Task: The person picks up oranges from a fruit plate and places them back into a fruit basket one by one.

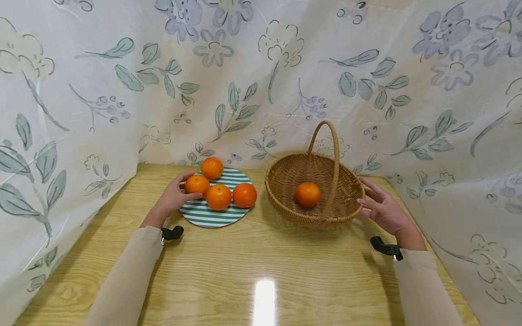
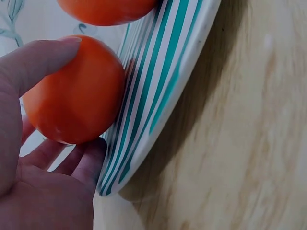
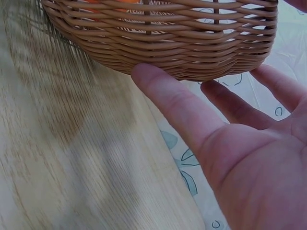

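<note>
My left hand (image 1: 173, 200) is curled around an orange (image 1: 197, 184) at the left side of a round, green-and-white striped plate (image 1: 210, 220). In the left wrist view, the thumb lies on top of this orange (image 2: 76, 91) and the fingers reach under it, touching the plate's edge. More oranges sit close by on the plate. At the right, my right hand (image 1: 387, 213) touches the side of a woven basket (image 1: 281, 206) with fingers extended. The right wrist view has the thumb against the basket's underside (image 3: 192, 62). A single orange (image 1: 307, 194) lies inside the basket.
An arched handle (image 1: 335, 158) rises over the basket. Plate and basket stand side by side on a wood-grain table (image 1: 212, 271). Floral cloth (image 1: 253, 68) hangs behind and along both sides. Black wrist cameras (image 1: 173, 232) sit at both cuffs.
</note>
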Action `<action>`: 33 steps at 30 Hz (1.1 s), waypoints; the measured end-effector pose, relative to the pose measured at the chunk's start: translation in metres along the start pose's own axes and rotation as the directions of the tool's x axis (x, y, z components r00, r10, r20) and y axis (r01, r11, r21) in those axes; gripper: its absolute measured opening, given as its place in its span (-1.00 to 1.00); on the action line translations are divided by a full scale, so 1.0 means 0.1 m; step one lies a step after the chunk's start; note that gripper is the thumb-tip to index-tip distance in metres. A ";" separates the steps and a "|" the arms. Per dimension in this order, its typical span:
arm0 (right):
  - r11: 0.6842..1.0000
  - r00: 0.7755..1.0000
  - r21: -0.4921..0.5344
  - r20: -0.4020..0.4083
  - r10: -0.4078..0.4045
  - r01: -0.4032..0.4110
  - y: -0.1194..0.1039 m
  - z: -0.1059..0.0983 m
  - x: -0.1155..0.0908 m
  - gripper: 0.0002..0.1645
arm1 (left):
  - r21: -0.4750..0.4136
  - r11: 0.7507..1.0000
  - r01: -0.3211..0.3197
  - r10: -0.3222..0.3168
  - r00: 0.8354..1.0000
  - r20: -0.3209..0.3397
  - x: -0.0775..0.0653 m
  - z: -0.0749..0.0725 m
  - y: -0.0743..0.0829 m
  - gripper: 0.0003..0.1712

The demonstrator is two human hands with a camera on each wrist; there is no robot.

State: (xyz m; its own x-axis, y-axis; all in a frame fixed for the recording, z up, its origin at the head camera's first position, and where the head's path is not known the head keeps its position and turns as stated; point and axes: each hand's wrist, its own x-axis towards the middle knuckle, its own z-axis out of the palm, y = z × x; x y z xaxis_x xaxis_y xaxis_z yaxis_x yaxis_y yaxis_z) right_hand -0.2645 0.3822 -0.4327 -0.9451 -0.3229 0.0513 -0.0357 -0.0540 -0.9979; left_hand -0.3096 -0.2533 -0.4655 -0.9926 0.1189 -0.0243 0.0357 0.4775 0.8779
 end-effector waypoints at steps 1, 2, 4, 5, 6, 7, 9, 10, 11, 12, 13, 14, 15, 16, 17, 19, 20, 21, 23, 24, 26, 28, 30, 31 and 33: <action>1.000 1.000 0.002 0.001 -0.002 0.002 0.00 0.00 0.00 -0.10 | 0.001 1.000 0.000 0.000 1.000 -0.003 0.00 0.00 0.00 0.08; 1.000 1.000 0.004 0.001 -0.003 0.003 0.00 0.00 0.00 -0.10 | 0.001 1.000 0.001 -0.001 1.000 -0.006 0.00 -0.01 0.00 0.08; 1.000 1.000 0.006 0.001 -0.004 0.004 0.01 -0.01 0.00 -0.10 | 0.004 1.000 0.003 -0.003 1.000 -0.011 0.00 -0.01 0.01 0.08; 1.000 1.000 0.005 0.000 -0.002 0.002 0.01 -0.01 0.00 -0.10 | 0.005 1.000 0.004 -0.004 1.000 -0.015 0.00 -0.02 0.01 0.08; 1.000 1.000 0.002 -0.001 -0.001 0.001 0.01 -0.01 0.01 -0.10 | 0.003 1.000 0.005 -0.005 1.000 -0.017 -0.01 -0.02 0.02 0.08; 1.000 1.000 0.001 -0.002 0.002 -0.002 0.01 -0.02 0.01 -0.10 | 0.002 1.000 0.006 -0.006 1.000 -0.020 -0.02 -0.02 0.02 0.08; 1.000 1.000 -0.003 -0.006 0.010 -0.010 0.01 -0.02 0.01 -0.10 | 0.000 1.000 0.008 -0.008 1.000 -0.026 -0.03 -0.03 0.04 0.08; 1.000 1.000 -0.005 -0.008 0.014 -0.014 0.01 -0.02 0.01 -0.10 | -0.002 1.000 0.007 -0.007 1.000 -0.030 -0.04 -0.04 0.05 0.09; 1.000 1.000 -0.006 -0.009 0.017 -0.017 0.01 -0.02 0.01 -0.10 | -0.006 1.000 0.005 -0.005 0.999 -0.034 -0.05 -0.04 0.07 0.08; 1.000 1.000 -0.006 -0.010 0.018 -0.018 0.01 -0.02 0.01 -0.10 | -0.012 1.000 0.003 -0.004 0.999 -0.037 -0.06 -0.04 0.09 0.07; 1.000 1.000 -0.007 -0.012 0.020 -0.020 0.01 -0.02 0.01 -0.09 | -0.016 1.000 0.000 -0.001 0.999 -0.041 -0.06 -0.04 0.11 0.06; 1.000 1.000 -0.009 -0.012 0.021 -0.021 0.01 -0.02 0.01 -0.10 | -0.016 1.000 -0.009 0.008 0.999 -0.044 -0.07 -0.04 0.14 0.06; 1.000 1.000 -0.009 -0.012 0.020 -0.020 0.01 -0.02 0.01 -0.10 | -0.020 1.000 -0.016 0.015 0.999 -0.049 -0.07 -0.04 0.17 0.06; 1.000 1.000 -0.010 -0.010 0.019 -0.020 0.01 -0.02 0.00 -0.10 | -0.023 0.999 -0.023 0.022 0.998 -0.052 -0.08 -0.03 0.21 0.06; 1.000 1.000 -0.009 -0.009 0.018 -0.018 0.01 -0.01 0.00 -0.10 | -0.023 0.999 -0.032 0.031 0.998 -0.056 -0.08 -0.02 0.25 0.05; 1.000 1.000 -0.009 -0.008 0.017 -0.017 0.01 -0.01 0.00 -0.09 | -0.027 0.998 -0.059 0.057 0.997 -0.059 -0.10 0.00 0.35 0.06; 1.000 1.000 -0.008 -0.007 0.017 -0.018 0.01 -0.01 0.00 -0.09 | -0.027 0.997 -0.073 0.071 0.996 -0.059 -0.10 0.02 0.39 0.05; 1.000 1.000 -0.005 -0.005 0.017 -0.017 0.01 -0.01 0.00 -0.09 | -0.038 0.996 -0.082 0.080 0.995 -0.058 -0.11 0.04 0.44 0.03; 1.000 1.000 -0.004 -0.003 0.018 -0.018 0.00 -0.01 0.00 -0.09 | -0.058 0.992 -0.112 0.110 0.993 -0.047 -0.11 0.08 0.54 0.01; 1.000 1.000 -0.002 -0.002 0.018 -0.018 0.00 -0.01 0.00 -0.10 | -0.068 0.990 -0.125 0.122 0.992 -0.041 -0.12 0.10 0.59 -0.01; 1.000 1.000 0.002 0.002 0.017 -0.017 0.00 -0.01 0.00 -0.10 | -0.081 0.986 -0.143 0.141 0.990 -0.029 -0.12 0.15 0.68 -0.04; 1.000 1.000 0.004 0.005 0.016 -0.016 -0.01 -0.01 0.00 -0.09 | -0.090 0.983 -0.161 0.160 0.987 -0.017 -0.12 0.20 0.76 -0.06; 1.000 1.000 0.006 0.007 0.015 -0.015 -0.02 0.00 0.01 -0.09 | -0.090 0.980 -0.175 0.176 0.984 -0.008 -0.13 0.26 0.84 -0.09; 1.000 1.000 0.005 0.007 0.014 -0.014 -0.02 0.00 0.01 -0.09 | -0.092 0.979 -0.182 0.183 0.983 -0.001 -0.13 0.29 0.87 -0.09; 1.000 1.000 0.004 0.006 0.015 -0.015 -0.02 0.00 0.01 -0.09 | -0.105 0.976 -0.189 0.191 0.982 0.011 -0.13 0.35 0.94 -0.11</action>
State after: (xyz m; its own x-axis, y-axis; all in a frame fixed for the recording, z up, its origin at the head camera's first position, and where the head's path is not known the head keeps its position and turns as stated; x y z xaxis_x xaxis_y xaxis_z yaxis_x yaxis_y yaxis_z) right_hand -0.2652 0.3823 -0.4308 -0.9436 -0.3292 0.0362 -0.0200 -0.0524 -0.9984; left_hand -0.2897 -0.1793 -0.3998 -0.9663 0.2171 0.1386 0.2101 0.3528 0.9118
